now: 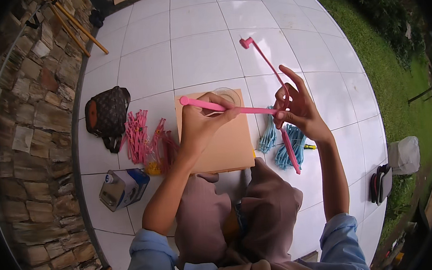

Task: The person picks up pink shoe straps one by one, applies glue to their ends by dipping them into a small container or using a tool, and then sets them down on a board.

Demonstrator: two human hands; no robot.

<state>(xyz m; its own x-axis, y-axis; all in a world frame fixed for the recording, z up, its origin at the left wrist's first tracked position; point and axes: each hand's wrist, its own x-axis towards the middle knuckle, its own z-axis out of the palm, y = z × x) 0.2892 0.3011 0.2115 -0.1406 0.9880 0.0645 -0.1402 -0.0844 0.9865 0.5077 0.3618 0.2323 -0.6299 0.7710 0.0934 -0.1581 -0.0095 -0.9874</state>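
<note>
A: How far along's that one?
B: Mid-piece, I reckon. Left hand (200,128) and right hand (301,114) are apart, both pinching the pink tube (254,110) around mid-frame; a loose pink end (246,43) pokes up top.
A: And the rest?
B: Pink bundle (137,138) left, blue bundle (289,152) right of centre. Can't tell if they're finished or waiting.

No words or numbers could be read. Left of the fingers (222,118) of the left hand (199,128), a dark bag (106,112) bore a repeating pattern, too small to make out as lettering. Below and to the left of those same fingers, a metal tin (115,194) carried a blue-and-white label (137,181), slanted from view, its print illegible.
</note>
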